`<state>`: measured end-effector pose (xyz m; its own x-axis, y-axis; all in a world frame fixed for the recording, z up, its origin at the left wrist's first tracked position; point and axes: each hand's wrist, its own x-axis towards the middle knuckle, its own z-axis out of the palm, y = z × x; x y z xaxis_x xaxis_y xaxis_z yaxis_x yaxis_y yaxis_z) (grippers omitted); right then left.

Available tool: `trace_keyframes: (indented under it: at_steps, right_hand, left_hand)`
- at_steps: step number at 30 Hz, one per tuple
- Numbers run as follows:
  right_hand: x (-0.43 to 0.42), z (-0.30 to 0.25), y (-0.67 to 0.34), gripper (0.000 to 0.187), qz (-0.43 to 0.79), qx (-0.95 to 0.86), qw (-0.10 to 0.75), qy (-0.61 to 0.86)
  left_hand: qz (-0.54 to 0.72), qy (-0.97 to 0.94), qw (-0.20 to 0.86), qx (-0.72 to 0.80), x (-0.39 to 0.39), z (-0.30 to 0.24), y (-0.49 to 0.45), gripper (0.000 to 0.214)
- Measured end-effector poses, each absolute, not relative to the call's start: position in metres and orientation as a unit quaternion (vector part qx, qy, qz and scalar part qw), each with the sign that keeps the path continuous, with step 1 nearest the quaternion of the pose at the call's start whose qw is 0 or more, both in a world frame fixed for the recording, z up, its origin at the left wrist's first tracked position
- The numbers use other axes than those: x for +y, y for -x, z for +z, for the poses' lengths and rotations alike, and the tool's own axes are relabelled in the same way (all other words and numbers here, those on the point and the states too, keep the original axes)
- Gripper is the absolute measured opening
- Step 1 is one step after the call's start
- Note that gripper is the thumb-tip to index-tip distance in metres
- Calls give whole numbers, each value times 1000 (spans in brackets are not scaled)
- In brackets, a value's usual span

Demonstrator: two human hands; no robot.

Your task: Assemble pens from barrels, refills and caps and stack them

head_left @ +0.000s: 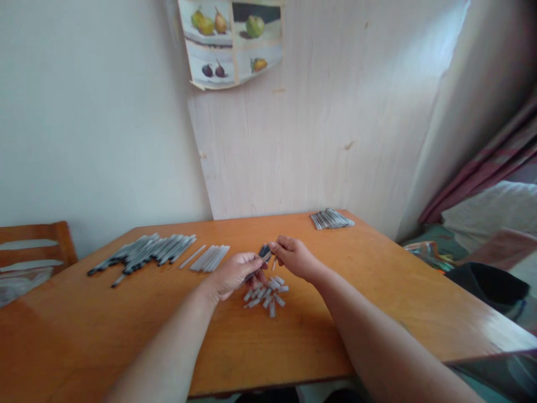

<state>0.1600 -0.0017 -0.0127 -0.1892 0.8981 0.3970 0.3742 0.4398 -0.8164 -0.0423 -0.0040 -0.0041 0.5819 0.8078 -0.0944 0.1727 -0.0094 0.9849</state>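
My left hand (pixel 237 273) is closed around a small bunch of dark, slim pen-like pieces (pixel 265 252) above the middle of the table. My right hand (pixel 293 257) meets it from the right, thumb and finger pinched at the end of the bunch. What exactly sits in that pinch is too small to make out. A thin pale stick (pixel 274 263) shows just below the right fingers. Under both hands lies a loose scatter of small clear pen caps (pixel 268 296). Left of my left hand is a row of whitish pen tubes (pixel 210 258), with a single tube (pixel 192 256) beside it.
Many pens with black ends (pixel 145 253) lie piled at the table's left. Another stack of pens (pixel 332 219) rests by the back right edge. The wooden table (pixel 361 313) meets a wall with fruit pictures (pixel 232 42). A chair (pixel 62 240) stands left, a black bag (pixel 486 285) right.
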Motion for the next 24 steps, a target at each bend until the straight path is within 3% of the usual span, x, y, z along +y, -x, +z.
trace_keyframes:
  at_steps: [10,16,24]
  right_hand:
    - [9,-19,-160,36,349,-649,505,450]
    - [12,-16,-166,36,325,-633,540,448]
    - [12,-14,-169,36,348,-607,557,447]
  left_hand:
    - [311,-730,434,427,-3,10,26,30]
    - [272,-696,499,439,0,16,18,44]
    - [296,-653,577,391,6,11,20,37]
